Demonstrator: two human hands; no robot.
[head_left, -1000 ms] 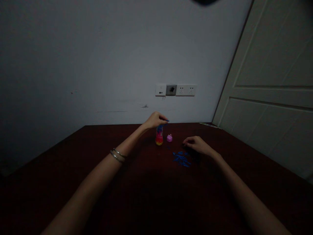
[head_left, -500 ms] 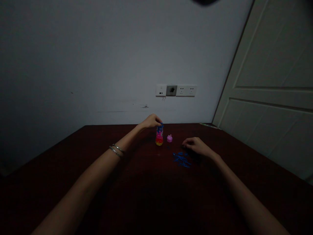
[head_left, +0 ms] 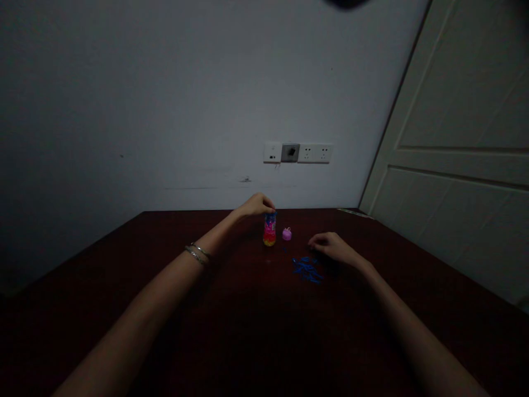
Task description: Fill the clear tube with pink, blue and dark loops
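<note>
A small clear bottle [head_left: 269, 231] filled with red, yellow and blue bits stands upright on the dark red table [head_left: 124, 309]. My left hand [head_left: 256, 205], bangles on its wrist, hovers at the bottle's mouth with fingertips pinched together; what they hold is too small to see. A pink cap [head_left: 286, 234] lies just right of the bottle. My right hand [head_left: 330, 246] rests curled on the table beside a loose pile of small blue pieces [head_left: 308, 268].
A white wall with a row of sockets [head_left: 297, 153] stands behind the table. A white door [head_left: 463, 165] is at the right. The room is dim.
My left hand came down from above and right of the bottle to its mouth; the blue bit seen at its fingertips no longer shows. My right hand has barely moved.
</note>
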